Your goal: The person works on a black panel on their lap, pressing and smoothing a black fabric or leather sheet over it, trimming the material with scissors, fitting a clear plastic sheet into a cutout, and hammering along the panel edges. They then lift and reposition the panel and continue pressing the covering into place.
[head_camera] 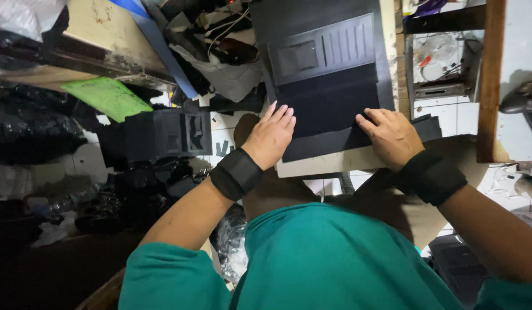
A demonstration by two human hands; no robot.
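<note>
A large black wallet-like panel (326, 86) with card slots and a window pocket lies open on a pale work board (335, 163). My left hand (272, 135) rests flat on the panel's lower left edge, fingers together and stretched out. My right hand (390, 136) presses down on the lower right corner, fingers curled onto the black material. Both wrists wear black bands. Neither hand grips anything.
A stack of similar black panels (162, 135) sits to the left, beside a green sheet (108, 97) and piles of black scraps. A wooden post (490, 80) stands at right, with a white tiled floor and a fan part (438, 60) behind it.
</note>
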